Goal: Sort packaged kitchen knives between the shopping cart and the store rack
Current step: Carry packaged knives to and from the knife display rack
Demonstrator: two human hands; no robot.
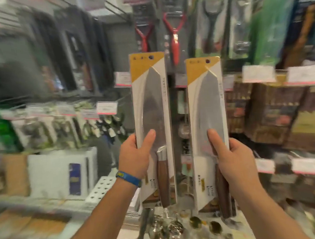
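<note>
I hold two packaged kitchen knives upright in front of the store rack (pixel 121 16). My left hand (pixel 136 154) grips the left knife package (pixel 150 101) at its left edge, thumb across the blade. My right hand (pixel 229 157) grips the right knife package (pixel 205 107) at its right edge, thumb on the front. Each pack is a white card with a tan top corner, a hang hole, a wide steel blade and a brown wooden handle. The two packs hang side by side, a small gap apart. No shopping cart is in view.
Red-handled peelers (pixel 174 38) hang on the rack pegs behind the packs. Dark packaged goods (pixel 79 55) fill the left pegs, boxed goods (pixel 274 116) the right shelves. A white box (pixel 60 173) stands low left. Small metal items (pixel 167 227) lie on the shelf below. The view is motion-blurred.
</note>
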